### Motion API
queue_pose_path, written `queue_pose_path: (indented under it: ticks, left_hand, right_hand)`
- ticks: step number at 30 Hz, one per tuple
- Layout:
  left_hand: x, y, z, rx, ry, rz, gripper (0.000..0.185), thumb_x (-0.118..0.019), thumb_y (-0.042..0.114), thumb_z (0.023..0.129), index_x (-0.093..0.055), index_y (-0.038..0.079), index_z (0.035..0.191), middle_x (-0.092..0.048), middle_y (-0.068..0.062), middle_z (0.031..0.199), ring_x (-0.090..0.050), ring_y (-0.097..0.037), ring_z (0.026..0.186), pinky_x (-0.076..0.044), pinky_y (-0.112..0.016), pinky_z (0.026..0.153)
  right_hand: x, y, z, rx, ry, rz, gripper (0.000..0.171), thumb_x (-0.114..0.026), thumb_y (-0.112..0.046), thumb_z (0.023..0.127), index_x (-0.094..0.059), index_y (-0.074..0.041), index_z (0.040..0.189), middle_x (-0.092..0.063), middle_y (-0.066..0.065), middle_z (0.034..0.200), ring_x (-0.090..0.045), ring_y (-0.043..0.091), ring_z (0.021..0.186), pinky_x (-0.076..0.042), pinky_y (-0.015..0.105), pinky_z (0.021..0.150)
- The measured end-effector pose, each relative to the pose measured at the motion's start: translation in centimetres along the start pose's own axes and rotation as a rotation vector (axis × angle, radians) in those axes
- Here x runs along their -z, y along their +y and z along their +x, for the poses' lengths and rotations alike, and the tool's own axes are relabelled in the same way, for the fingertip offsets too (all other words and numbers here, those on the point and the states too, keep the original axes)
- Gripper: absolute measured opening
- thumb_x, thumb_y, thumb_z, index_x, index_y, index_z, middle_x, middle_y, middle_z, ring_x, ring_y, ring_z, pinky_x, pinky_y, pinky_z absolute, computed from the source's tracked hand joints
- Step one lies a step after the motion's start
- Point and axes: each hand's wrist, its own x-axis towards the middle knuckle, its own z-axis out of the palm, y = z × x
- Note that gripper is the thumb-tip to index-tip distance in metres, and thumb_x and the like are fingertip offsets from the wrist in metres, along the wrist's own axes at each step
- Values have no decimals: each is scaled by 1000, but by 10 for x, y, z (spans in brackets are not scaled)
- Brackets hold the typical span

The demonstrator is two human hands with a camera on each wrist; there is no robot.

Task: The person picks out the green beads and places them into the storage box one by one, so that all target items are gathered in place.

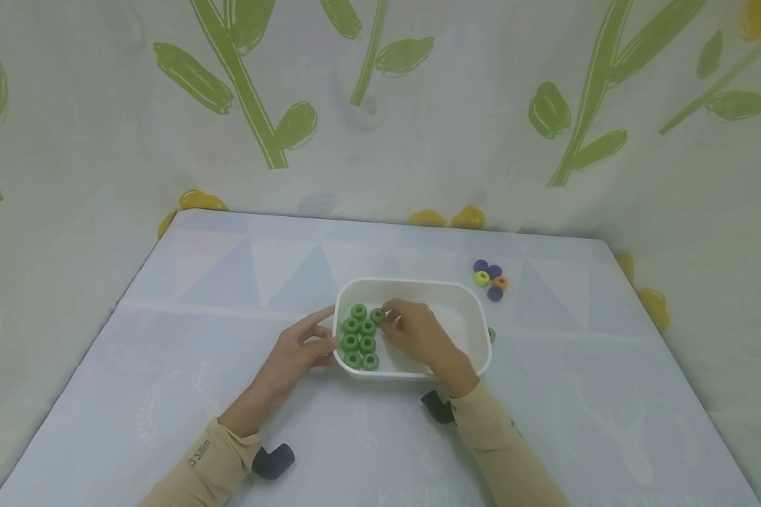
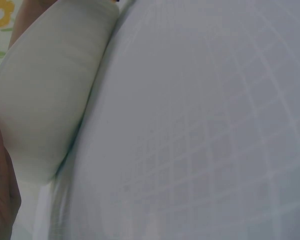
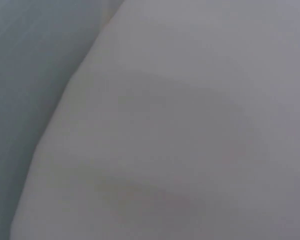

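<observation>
Inside white tray [image 1: 418,287]: green rings [image 1: 360,336], right hand [image 1: 413,332].

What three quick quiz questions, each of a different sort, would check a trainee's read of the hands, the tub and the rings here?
1. True or false: the green rings lie in the left part of the white tub.
2. Which hand reaches inside the tub? A) left hand B) right hand
3. Fill in: the small cluster of blue, yellow and orange rings lies on the table, ______ the tub.

Key: 1 true; 2 B, its fingers are at a green ring, while the left hand rests against the tub's outer left wall; 3 outside.
</observation>
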Motion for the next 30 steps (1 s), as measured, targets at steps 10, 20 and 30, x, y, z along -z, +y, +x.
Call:
queue_pose_path:
  ticks: [10,20,30]
  left_hand:
    - [0,1,0,11,6,26,66,-64,10,92,-41,17,154,-57,-7,107,-66,-12,90,-63,-30,88]
    - [0,2,-2,13,-3,15,66,-63,11,93,-40,17,155,-56,-7,108,-67,-14,91,-62,-32,91]
    - [-1,2,-2,5,0,15,66,-64,10,93,-41,16,154,-56,-7,107,-67,-14,91,-63,-33,91]
  right_hand:
    - [-3,-7,2,-43,-32,15,38,-67,-14,94,-63,-7,131,-68,10,125,-65,26,106,-58,41,94]
    - [-3,-8,3,-7,-33,8,37,-66,-17,95,-63,-5,130,-68,12,123,-65,26,104,-58,41,91]
    - [0,-3,-2,-2,11,13,39,-66,-24,96,-62,-9,132,-67,9,126,-65,24,105,-58,40,92]
